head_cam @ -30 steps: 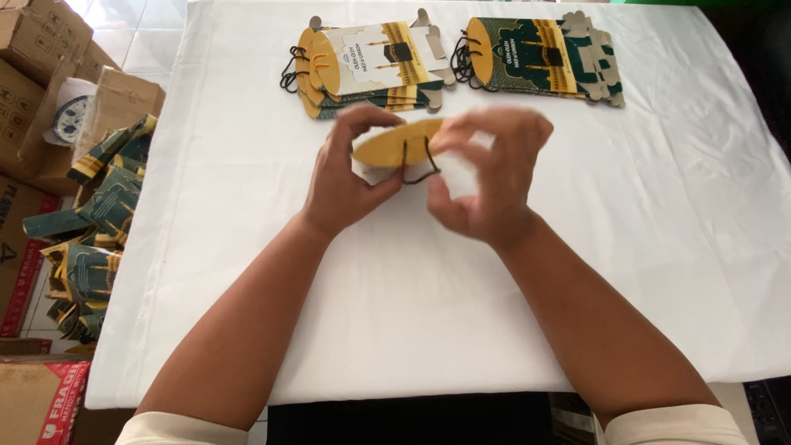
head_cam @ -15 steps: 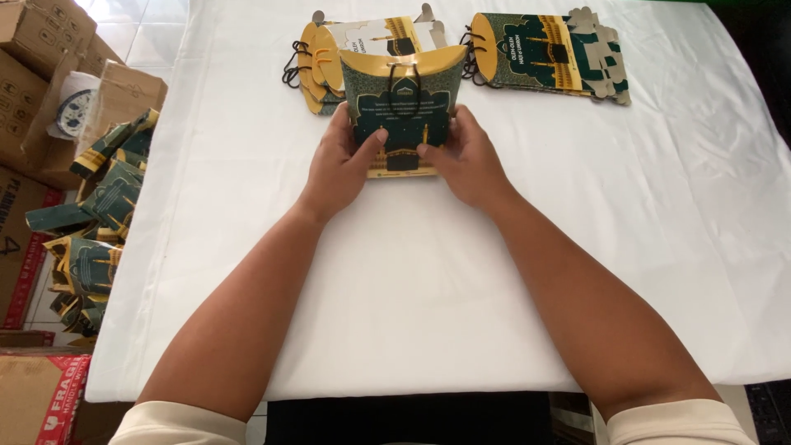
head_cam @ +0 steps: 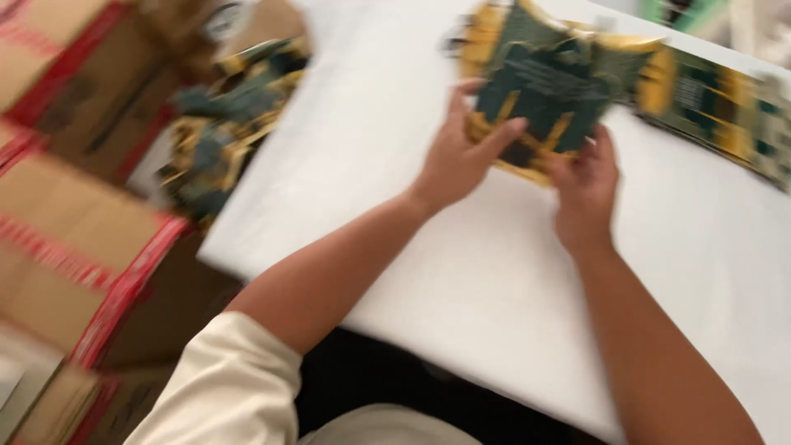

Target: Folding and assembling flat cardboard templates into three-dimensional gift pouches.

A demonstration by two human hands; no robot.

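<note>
Head view is motion-blurred, so fine detail is lost, but the hands read ok. Left hand [head_cam: 458, 156] lies on the lower left part of a flat green-and-yellow printed card piece [head_cam: 554, 91], fingers stretched up over its face, thumb angled across toward the middle; it looks pressed onto the card, not curled round it. Right hand [head_cam: 587, 183] sits at the card's lower right edge w/ fingers bent, seemingly pinching that edge (exact grip can't be told thru the blur). The card rests at the far side of the white table [head_cam: 494, 280], its lower corner just off or touching the surface, upper part overlapping a yellow-edged stack behind it. To the right, just beside it, lies another flat stack of green-and-yellow pieces [head_cam: 717, 107]. Handling, as a judgement: thin, light, fairly stiff cardstock w/ a smooth printed face, so prob. a bit slippery under flat fingers; it would crease if bent hard, so best held by opposite edges, both hands, not by one corner. Off the table's left edge a loose heap of similar green-and-yellow pieces [head_cam: 222, 124] sits among brown cardboard boxes [head_cam: 74, 214] w/ red tape.
</note>
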